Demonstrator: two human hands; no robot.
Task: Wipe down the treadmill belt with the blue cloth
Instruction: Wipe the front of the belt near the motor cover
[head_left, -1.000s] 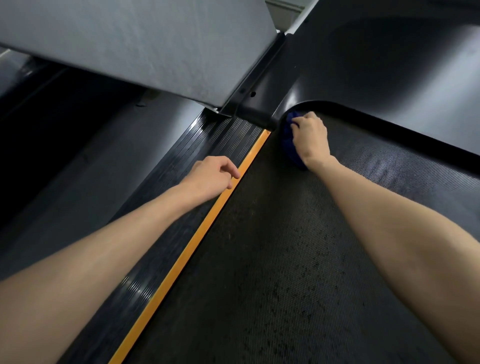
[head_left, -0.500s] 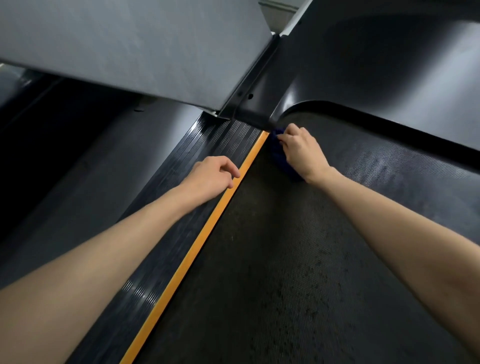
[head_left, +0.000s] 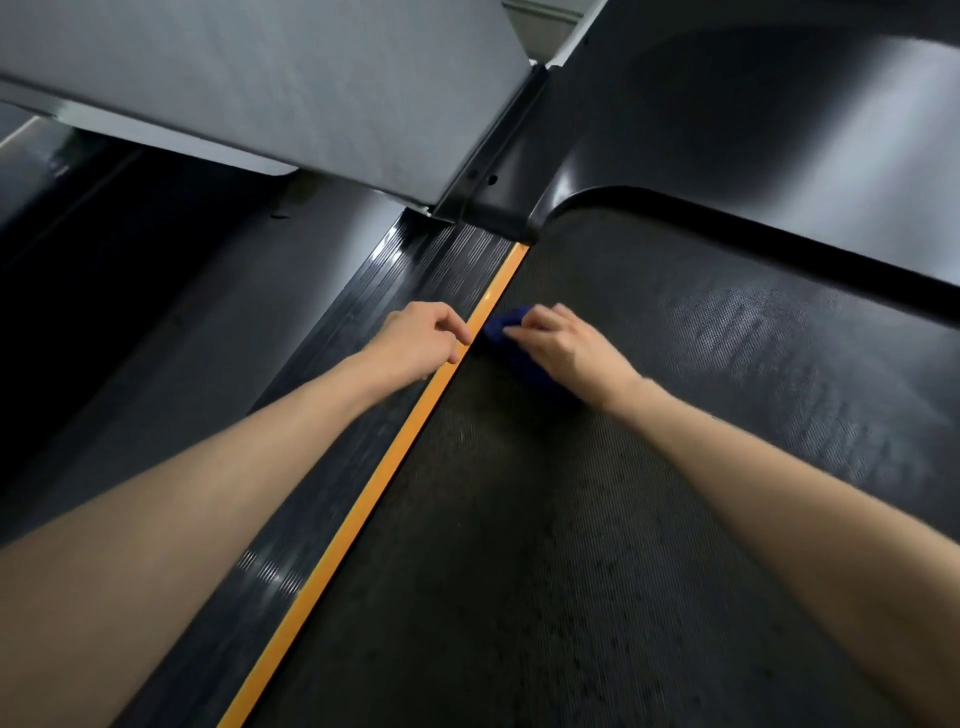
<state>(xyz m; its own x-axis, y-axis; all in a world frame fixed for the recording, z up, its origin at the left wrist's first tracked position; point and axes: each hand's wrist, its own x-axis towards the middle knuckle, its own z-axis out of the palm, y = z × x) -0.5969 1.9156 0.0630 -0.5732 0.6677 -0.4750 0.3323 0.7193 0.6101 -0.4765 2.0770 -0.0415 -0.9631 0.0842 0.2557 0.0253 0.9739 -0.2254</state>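
The black textured treadmill belt (head_left: 597, 519) fills the middle and right of the head view. My right hand (head_left: 566, 348) lies on top of the bunched blue cloth (head_left: 506, 332) and presses it onto the belt, right beside the orange stripe (head_left: 395, 457). Most of the cloth is hidden under that hand. My left hand (head_left: 423, 340) rests on the ribbed side rail (head_left: 332, 467), fingers curled with nothing in them, fingertips at the stripe's edge.
A grey upright panel (head_left: 285, 78) rises at the top left. The glossy black motor cover (head_left: 753, 130) curves round the belt's front end. Left of the rail lies dark floor (head_left: 104, 338).
My right hand has dragged the blue cloth back from the belt's front corner along the orange stripe toward me. The left hand stays on the side rail.
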